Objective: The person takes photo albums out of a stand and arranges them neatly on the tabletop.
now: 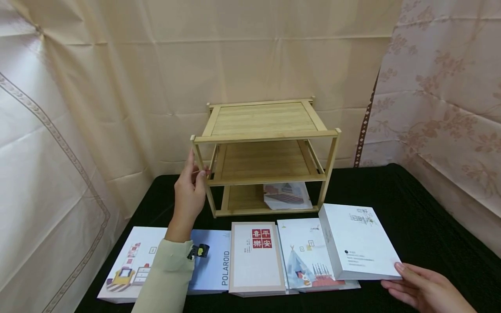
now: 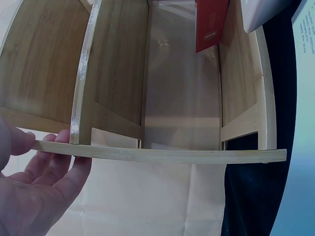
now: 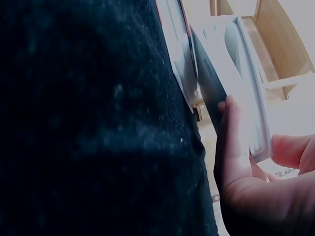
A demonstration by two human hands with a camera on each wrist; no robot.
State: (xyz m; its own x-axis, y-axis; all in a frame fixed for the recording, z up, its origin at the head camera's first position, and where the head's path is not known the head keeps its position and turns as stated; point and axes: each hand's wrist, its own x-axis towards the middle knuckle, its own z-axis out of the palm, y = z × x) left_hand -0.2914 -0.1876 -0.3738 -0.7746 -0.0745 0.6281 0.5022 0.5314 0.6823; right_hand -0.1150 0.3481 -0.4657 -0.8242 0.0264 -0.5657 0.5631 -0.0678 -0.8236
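My left hand (image 1: 189,191) grips the front left post of a three-tier wooden shelf (image 1: 270,117); in the left wrist view its thumb and fingers (image 2: 74,179) are round that post. With my right hand (image 1: 426,282) I pinch the lower right corner of a white photo album (image 1: 362,243), thumb on the cover and fingers underneath. This album is tilted and raised, overlapping the right edge of a tent-picture album (image 1: 305,248). In the right wrist view its page edges and cover show between thumb and fingers (image 3: 236,132).
A beige album (image 1: 256,269), a blue POLAROID album (image 1: 211,261) and a white album with a toy-like picture (image 1: 125,265) lie in the front row. One patterned album (image 1: 287,195) lies on the bottom tier. Black cloth (image 1: 422,208) covers the table; curtains surround it.
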